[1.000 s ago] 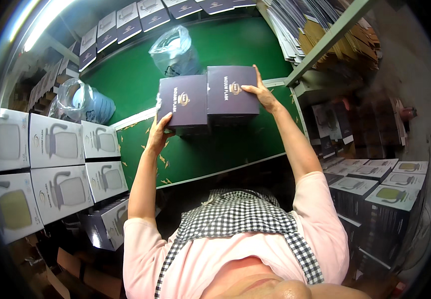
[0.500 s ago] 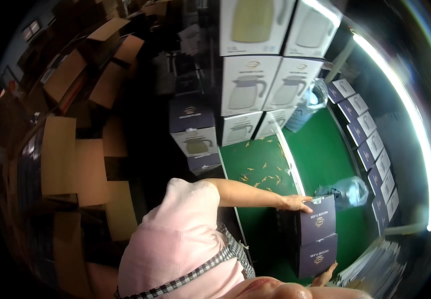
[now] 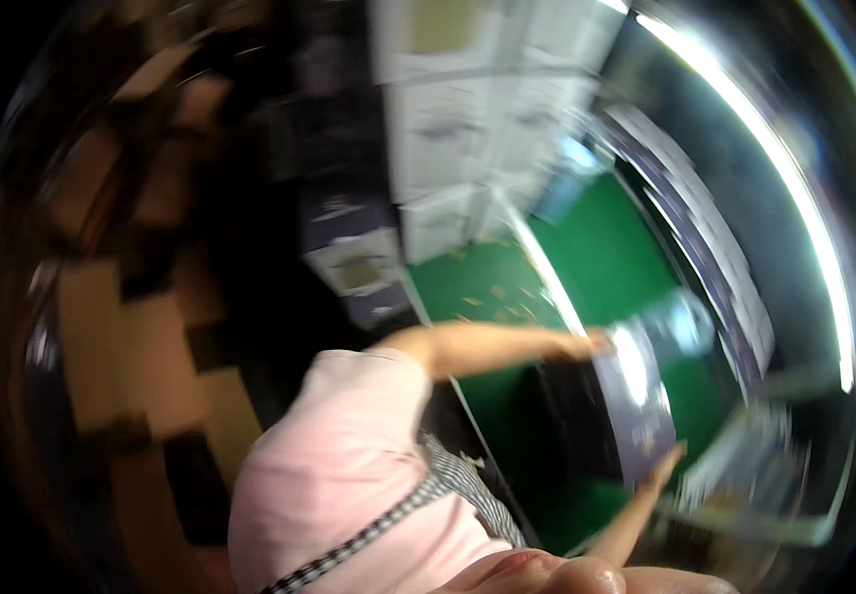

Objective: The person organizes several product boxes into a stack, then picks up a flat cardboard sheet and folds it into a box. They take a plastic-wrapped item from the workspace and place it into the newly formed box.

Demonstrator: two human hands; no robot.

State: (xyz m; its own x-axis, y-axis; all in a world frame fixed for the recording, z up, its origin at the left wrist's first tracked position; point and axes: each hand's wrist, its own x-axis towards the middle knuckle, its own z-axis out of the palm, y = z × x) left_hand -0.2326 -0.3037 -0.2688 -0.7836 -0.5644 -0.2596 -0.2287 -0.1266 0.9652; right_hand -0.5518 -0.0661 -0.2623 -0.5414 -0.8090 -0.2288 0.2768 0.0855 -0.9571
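A pair of dark purple flask boxes (image 3: 644, 441), side by side, is squeezed between my two hands over the green bench top (image 3: 636, 223). My left hand (image 3: 582, 346) presses on the far end of the pair. At the near end my right hand (image 3: 664, 467) grips the other box. Motion smears the fingers and the boxes' printing, and light glares off the far box's top. Just beyond the boxes, near my left hand, lies a clear bluish plastic bag (image 3: 683, 322); its contents are unclear.
White boxes with flask pictures (image 3: 443, 129) are stacked at the far end. A row of purple-and-white boxes (image 3: 700, 228) lines the right side under a bright tube light (image 3: 794, 163). Flat sheets (image 3: 740, 465) stand at the near right. Brown cartons (image 3: 156, 366) fill the left.
The two boxes have tilted and shifted slightly away from me between my hands. My right hand and forearm have come further into view. The whole view has turned and blurred.
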